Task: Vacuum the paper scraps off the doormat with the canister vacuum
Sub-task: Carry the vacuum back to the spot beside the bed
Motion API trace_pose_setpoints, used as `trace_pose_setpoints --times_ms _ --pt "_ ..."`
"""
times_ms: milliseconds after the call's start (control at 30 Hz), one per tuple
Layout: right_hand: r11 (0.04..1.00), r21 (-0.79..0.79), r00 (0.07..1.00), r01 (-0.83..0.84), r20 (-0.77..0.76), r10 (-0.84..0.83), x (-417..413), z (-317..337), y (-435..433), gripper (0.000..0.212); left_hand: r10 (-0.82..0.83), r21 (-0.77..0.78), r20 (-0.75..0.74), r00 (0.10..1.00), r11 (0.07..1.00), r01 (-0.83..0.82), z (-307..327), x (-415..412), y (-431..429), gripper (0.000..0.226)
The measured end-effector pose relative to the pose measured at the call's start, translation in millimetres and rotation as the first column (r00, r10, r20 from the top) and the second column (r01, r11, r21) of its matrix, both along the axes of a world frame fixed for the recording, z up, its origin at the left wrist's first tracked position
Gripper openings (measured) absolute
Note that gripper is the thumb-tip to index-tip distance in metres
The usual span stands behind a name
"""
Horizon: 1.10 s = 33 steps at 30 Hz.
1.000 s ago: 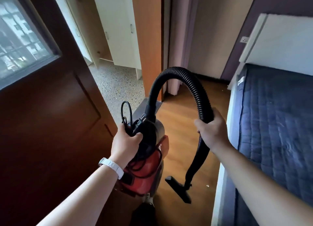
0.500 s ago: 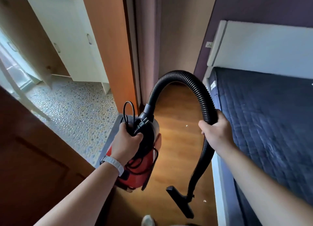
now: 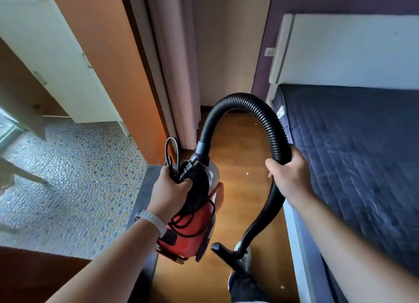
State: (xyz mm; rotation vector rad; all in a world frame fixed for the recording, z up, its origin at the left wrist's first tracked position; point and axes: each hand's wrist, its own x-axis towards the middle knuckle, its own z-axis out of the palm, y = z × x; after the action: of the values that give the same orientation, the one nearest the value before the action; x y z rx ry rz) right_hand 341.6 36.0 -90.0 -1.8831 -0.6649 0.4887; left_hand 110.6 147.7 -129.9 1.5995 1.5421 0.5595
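My left hand (image 3: 169, 190) grips the black top handle of the red canister vacuum (image 3: 192, 232) together with a loop of its black cord, holding the vacuum in the air. My right hand (image 3: 288, 180) grips the black ribbed hose (image 3: 238, 100), which arches up from the canister and hangs down to the black floor nozzle (image 3: 223, 252) just above the wooden floor. A grey doormat (image 3: 147, 189) lies at the threshold, left of the canister and partly hidden by it. Small white paper scraps (image 3: 247, 173) dot the wooden floor.
A bed with a dark blue quilted mattress (image 3: 353, 157) and white frame fills the right side. An orange partition (image 3: 118, 59) and pale curtain (image 3: 174, 64) stand ahead. Pebble-pattern tile floor (image 3: 68, 180) and white cabinets (image 3: 52, 59) lie to the left. A dark wooden door (image 3: 40, 277) sits at bottom left.
The view has swung right and forward past the dark door. Both hands keep their grips on the vacuum and hose. My foot has come into view below the nozzle.
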Motion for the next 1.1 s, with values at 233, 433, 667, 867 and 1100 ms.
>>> trace_pose_setpoints --times_ms 233,433,667,867,1100 --pt "1.0 0.013 0.998 -0.009 -0.07 0.01 89 -4 67 0.014 0.003 0.005 -0.033 0.999 1.0 -0.003 8 88 70 0.022" --pt "1.0 0.014 0.997 -0.008 -0.077 0.009 151 -1 118 0.011 -0.001 0.06 -0.035 0.999 0.998 0.003 18 147 118 0.023" --pt "1.0 -0.012 1.0 -0.013 -0.004 0.013 194 3 183 0.016 -0.001 0.037 -0.018 1.0 0.999 0.002 13 196 192 0.022" --pt "0.995 -0.073 0.997 0.061 0.045 -0.058 236 -9 262 0.016 -0.029 0.005 -0.004 1.0 1.0 0.029 -6 242 282 0.024" --pt "0.984 -0.102 0.987 0.147 0.085 -0.138 279 -10 383 0.017 -0.116 -0.041 0.071 0.991 0.992 0.119 -19 301 420 0.028"
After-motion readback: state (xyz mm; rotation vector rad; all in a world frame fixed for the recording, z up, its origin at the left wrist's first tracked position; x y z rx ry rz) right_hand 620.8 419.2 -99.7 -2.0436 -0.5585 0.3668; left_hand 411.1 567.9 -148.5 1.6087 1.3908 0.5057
